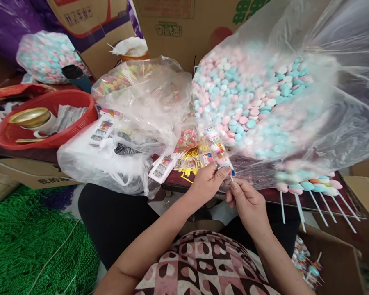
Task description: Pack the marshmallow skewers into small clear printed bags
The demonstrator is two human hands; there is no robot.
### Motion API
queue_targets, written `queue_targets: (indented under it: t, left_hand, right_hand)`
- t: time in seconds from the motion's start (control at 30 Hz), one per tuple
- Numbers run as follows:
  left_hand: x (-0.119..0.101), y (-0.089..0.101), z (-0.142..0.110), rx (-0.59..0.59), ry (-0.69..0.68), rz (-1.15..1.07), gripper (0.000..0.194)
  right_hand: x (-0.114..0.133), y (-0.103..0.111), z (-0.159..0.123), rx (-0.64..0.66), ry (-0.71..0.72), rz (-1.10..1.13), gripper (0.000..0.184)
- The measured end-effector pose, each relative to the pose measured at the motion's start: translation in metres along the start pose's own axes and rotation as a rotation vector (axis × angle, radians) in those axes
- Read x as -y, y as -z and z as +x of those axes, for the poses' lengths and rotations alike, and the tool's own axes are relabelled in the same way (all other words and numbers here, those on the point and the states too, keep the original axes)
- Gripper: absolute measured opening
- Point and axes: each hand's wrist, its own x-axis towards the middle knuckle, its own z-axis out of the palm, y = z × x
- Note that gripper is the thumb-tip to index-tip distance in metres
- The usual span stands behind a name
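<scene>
You are partway through the batch, as far as this view lets one judge. One lolly [217, 148] is in your hands near the middle of the frame, its sweets already inside a clear printed wrapper. A bit of blue, probably a tie, shows at the neck; whether it is fastened cannot be told. Wrapped lollies [301, 255] lie in the box [341, 264] at lower right, apparently the finished ones. At right, a row of loaded sticks [309, 187] lies at the table edge, seemingly without wrappers, so those look left to do. Yellow ties [189, 163] and loose wrappers' printed cards [162, 167] lie just left of your hands, and the big bag [233, 92] of sweets at upper right holds plenty.

The lolly's long axis runs steeply from upper left to lower right. Its head points up the frame, leaning a little left and away from you; its stick end points down towards your lap.

Your left hand [208, 179] grasps the wrapper's lower end between thumb and fingers. Your right hand [245, 201] pinches just below, at the lolly's stick end; whether its fingertips have the stick, the tie or the wrapper's tail, you cannot tell from here.
</scene>
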Motion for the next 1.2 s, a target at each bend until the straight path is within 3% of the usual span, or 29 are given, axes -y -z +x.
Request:
queue_targets:
  t: [0.13, 0.23, 0.37, 0.53, 0.63, 0.73, 0.83, 1.1, 1.2]
  left_hand:
    - [-0.001, 0.004, -0.003, -0.038, -0.088, 0.270, 0.038]
    - [-0.001, 0.001, -0.005, 0.001, -0.110, 0.294, 0.037]
    - [0.006, -0.008, -0.006, 0.056, -0.095, 0.301, 0.037]
    - [0.011, -0.004, -0.011, 0.215, -0.022, -0.026, 0.044]
    - [0.008, 0.008, -0.012, 0.124, 0.005, -0.262, 0.040]
    - [0.003, 0.014, -0.009, 0.003, 0.049, -0.492, 0.051]
    - [-0.001, 0.011, -0.007, 0.061, 0.137, -0.664, 0.053]
    - [0.003, -0.010, -0.013, 0.130, 0.179, -0.674, 0.047]
    - [0.006, -0.007, -0.013, 0.107, 0.162, -0.640, 0.045]
  right_hand:
    - [0.000, 0.003, -0.002, -0.061, 0.076, -0.116, 0.041]
    - [0.001, 0.003, -0.002, -0.036, 0.082, -0.137, 0.052]
    - [0.003, -0.003, -0.002, -0.056, 0.116, -0.091, 0.048]
    - [0.002, -0.006, -0.001, -0.048, 0.209, -0.104, 0.037]
    - [0.001, -0.005, -0.002, -0.051, 0.273, -0.136, 0.034]
    - [-0.001, -0.006, -0.004, -0.039, 0.294, -0.148, 0.034]
    - [-0.004, -0.007, -0.006, -0.018, 0.316, -0.148, 0.035]
    - [-0.008, -0.020, -0.010, -0.076, 0.358, -0.243, 0.028]
    - [0.000, -0.011, -0.005, 0.000, 0.357, -0.285, 0.024]
